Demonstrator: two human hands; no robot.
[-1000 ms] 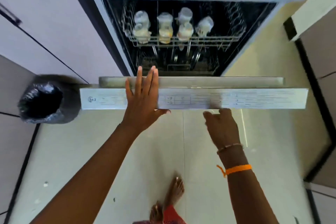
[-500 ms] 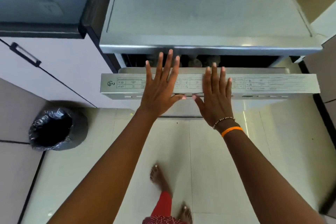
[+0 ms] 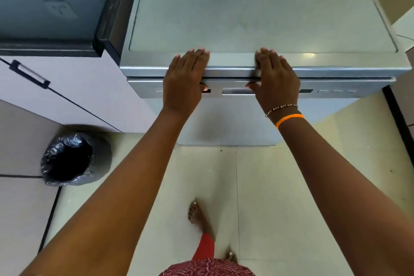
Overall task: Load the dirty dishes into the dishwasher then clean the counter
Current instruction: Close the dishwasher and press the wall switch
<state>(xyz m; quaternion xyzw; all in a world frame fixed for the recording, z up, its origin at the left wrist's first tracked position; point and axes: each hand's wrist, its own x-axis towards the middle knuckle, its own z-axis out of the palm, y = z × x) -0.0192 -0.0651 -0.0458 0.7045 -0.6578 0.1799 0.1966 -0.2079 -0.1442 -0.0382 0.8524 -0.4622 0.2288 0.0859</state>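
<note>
Silver-grey sheet metal filled the upper view: the freestanding silver-grey metal dishwasher point(image 3: 257, 18) stood between the pale lilac cabinet with a dark bar handle point(image 3: 67, 96) and a wall edge at the right, its door point(image 3: 226, 123) upright and seated against the body with only a thin dark seam showing under the top lip. The left hand point(image 3: 184, 80) lay flat over the door's top edge, fingers straight and close together, tips reaching onto the appliance's top; the right hand point(image 3: 276, 78), wearing a beaded bracelet and an orange band at the wrist, lay the same way just beside the recessed handle slot point(image 3: 237, 91). Both pressed; neither curled round anything.

I judged the loading step to be at its close, with the door being pushed home. No dishes were visible, being presumably inside. The next move probably called for letting go, perhaps starting a cycle at the control strip point(image 3: 324, 91), then turning to the dark-edged counter point(image 3: 44, 6) at the upper left with a cloth, none of which was in view.

As for writing, the strip carried a small red-lit spot, a dark display window and faint marks, all too blurred to read; no brand could be made out. A black-lined round waste bin point(image 3: 71, 159) sat on the cream floor tiles point(image 3: 291, 186).
</note>
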